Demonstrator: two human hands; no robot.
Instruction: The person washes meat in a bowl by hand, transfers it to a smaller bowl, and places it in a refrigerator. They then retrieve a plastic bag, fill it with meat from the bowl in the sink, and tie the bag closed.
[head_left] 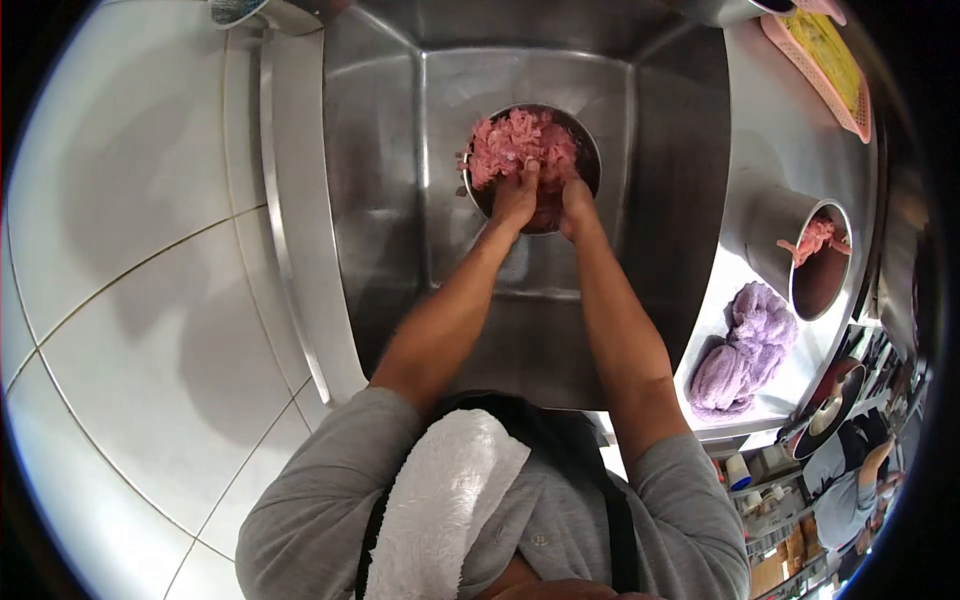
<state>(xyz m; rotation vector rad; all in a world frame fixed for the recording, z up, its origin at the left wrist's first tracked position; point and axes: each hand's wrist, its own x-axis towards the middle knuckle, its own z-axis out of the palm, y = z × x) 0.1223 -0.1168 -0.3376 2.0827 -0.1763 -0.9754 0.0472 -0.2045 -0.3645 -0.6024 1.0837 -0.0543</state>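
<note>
A round metal bowl (592,150) stands in the stainless steel sink, holding a heap of pink raw meat pieces (515,140). My left hand (515,203) reaches in at the near side, thumb up against the meat, fingers closed around its lower part. Beside it, my right hand (575,205) cups the meat from the right, its fingers mostly hidden in the bowl. Both hands lift or press the heap together. A few pieces hang over the bowl's left rim.
The sink (380,200) surrounds the bowl. On the right counter are a metal pot (775,235) with raw meat in it, a purple cloth (745,350) and a pink basket (815,75). Another person (850,500) is at the lower right. White tiles (130,390) lie left.
</note>
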